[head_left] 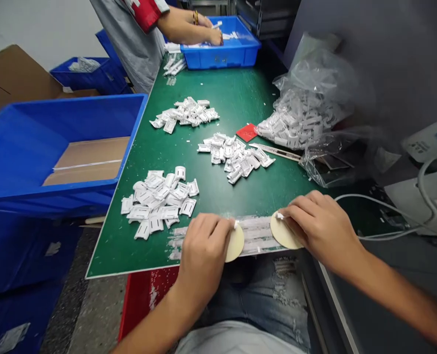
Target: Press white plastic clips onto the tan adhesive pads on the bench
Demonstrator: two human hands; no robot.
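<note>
My left hand [203, 246] is closed at the front edge of the green table. Its thumb and fingers grip a round cream disc [235, 246], with a small white bit [236, 224] at the fingertips. A second round cream disc [283, 233] is pinched in my right hand [318, 226], and a small white tip [279, 215] shows by the thumb. Both discs are tilted over a worn, pale-streaked patch [257, 233]. Nearest my left hand lies a pile of small white plastic parts [155, 201]. My fingers partly hide both discs.
Two more piles of white parts [189, 113] [236, 155] lie farther back on the green table [130, 255]. A utility knife [277, 151], red square [246, 132] and clear bag of parts [303, 113] sit right. A co-worker's hands [211, 32] reach into a blue bin [222, 56].
</note>
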